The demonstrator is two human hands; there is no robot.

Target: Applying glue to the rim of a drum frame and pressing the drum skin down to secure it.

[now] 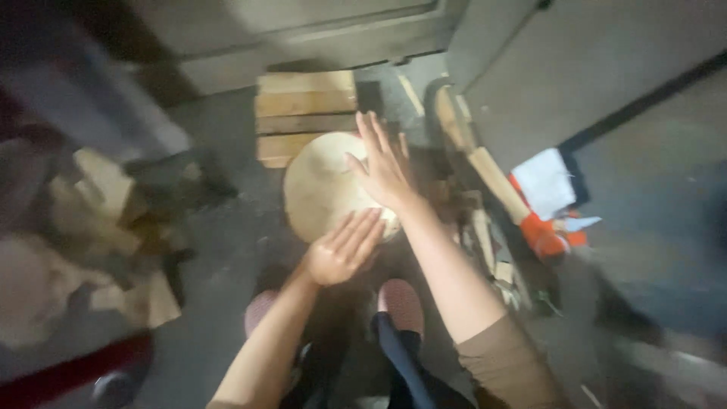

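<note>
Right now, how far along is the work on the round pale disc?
Done: the round pale disc lies flat on the floor by the stacked wooden planks. In hand: the left hand and right hand press open palms on its edge. Left: wood offcuts lie scattered nearby.

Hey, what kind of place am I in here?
Probably a woodworking shop or shed. Offcut wood pieces are piled on the concrete floor, stacked planks lie ahead, and both hands, left and right, rest on a round wooden disc.
</note>
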